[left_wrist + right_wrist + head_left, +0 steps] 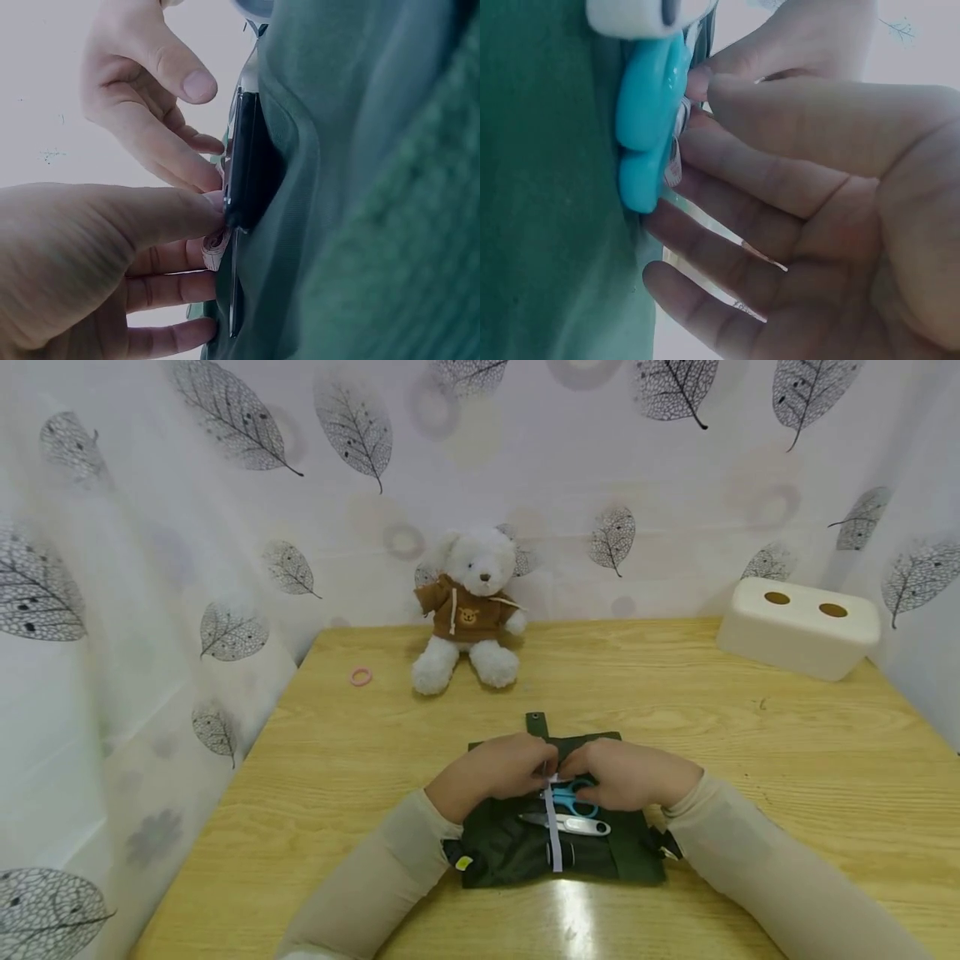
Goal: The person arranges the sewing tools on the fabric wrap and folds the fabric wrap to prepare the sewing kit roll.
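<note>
A dark green fabric sewing case lies unfolded on the table. Under its white elastic band are blue-handled scissors, white-handled thread snips and a small dark spool-like item. Above the scissors, my left hand pinches a whitish printed strip between thumb and fingers. Opposite it, my right hand has its fingers loosely extended, thumb apart, fingertips at the strip. The scissors' blue handles sit close by those fingertips. My hands partly hide the case's upper part.
A white teddy bear in a brown hoodie sits at the back of the wooden table. Left of it lies a pink ring. A cream box with two round holes stands at the back right, before a leaf-print curtain.
</note>
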Demonstrator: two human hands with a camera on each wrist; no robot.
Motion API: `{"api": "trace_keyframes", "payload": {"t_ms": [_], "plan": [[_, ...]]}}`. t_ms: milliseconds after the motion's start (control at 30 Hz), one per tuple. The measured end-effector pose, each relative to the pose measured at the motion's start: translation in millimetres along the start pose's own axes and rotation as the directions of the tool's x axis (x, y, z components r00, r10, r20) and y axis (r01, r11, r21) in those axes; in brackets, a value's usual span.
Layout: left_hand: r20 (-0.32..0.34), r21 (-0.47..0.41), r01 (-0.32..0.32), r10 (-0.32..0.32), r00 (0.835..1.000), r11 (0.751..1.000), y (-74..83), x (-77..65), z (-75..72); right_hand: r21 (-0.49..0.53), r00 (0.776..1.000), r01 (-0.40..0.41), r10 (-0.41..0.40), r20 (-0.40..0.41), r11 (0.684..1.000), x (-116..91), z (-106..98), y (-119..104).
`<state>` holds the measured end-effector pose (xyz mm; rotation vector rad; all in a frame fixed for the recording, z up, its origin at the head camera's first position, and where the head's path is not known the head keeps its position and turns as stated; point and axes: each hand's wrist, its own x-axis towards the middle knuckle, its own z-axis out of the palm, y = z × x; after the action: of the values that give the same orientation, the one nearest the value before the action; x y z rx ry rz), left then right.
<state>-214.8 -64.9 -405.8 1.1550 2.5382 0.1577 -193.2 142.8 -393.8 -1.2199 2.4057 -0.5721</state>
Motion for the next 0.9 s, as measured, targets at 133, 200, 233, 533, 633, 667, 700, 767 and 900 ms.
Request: {"api": "trace_keyframes", "payload": {"t_ms": [133,200,233,533,633,667,700,767,900], "plan": [[-0.007,0.011,0.0,0.0,1.0,1.0,0.8,-2.1,-0.3,0.0,1.0,-0.013,0.013,0.025,1.0,-0.7,0.0,-1.6],[-0.013,0.016,-0.004,0.004,1.0,1.0,0.6,-4.2,0.7,0.005,0.999,-0.038,0.037,0.032,0.999,-2.9,0.1,-2.7],[-0.021,0.028,-0.01,0.01,1.0,1.0,0.4,-5.6,1.6,0.008,0.998,-0.049,0.049,0.031,0.999,-4.6,0.2,-3.1],[-0.192,0.144,-0.173,0.199,0.961,0.974,9.7,-32.3,16.4,-0.002,0.991,0.0,-0.001,-0.136,1.0,-31.1,4.9,-4.9],[-0.178,0.128,-0.222,0.243,0.954,0.967,18.2,-44.8,20.4,-0.048,0.982,0.071,-0.078,-0.173,0.996,-41.0,13.2,-9.0],[-0.163,0.126,-0.228,0.246,0.955,0.966,20.9,-48.4,21.2,-0.06,0.979,0.087,-0.097,-0.179,0.994,-44.0,16.4,-11.1],[-0.144,0.124,-0.227,0.244,0.959,0.966,23.4,-51.7,21.8,-0.072,0.977,0.097,-0.108,-0.184,0.993,-47.0,19.3,-13.4],[-0.098,0.124,-0.21,0.222,0.97,0.97,27.8,-57.1,23.5,-0.078,0.979,0.086,-0.099,-0.179,0.993,-52.4,24.3,-17.8],[-0.028,0.134,-0.156,0.161,0.987,0.979,36.3,-64.2,28.7,-0.096,0.982,0.049,-0.065,-0.179,0.994,-60.4,33.6,-25.2]]}}
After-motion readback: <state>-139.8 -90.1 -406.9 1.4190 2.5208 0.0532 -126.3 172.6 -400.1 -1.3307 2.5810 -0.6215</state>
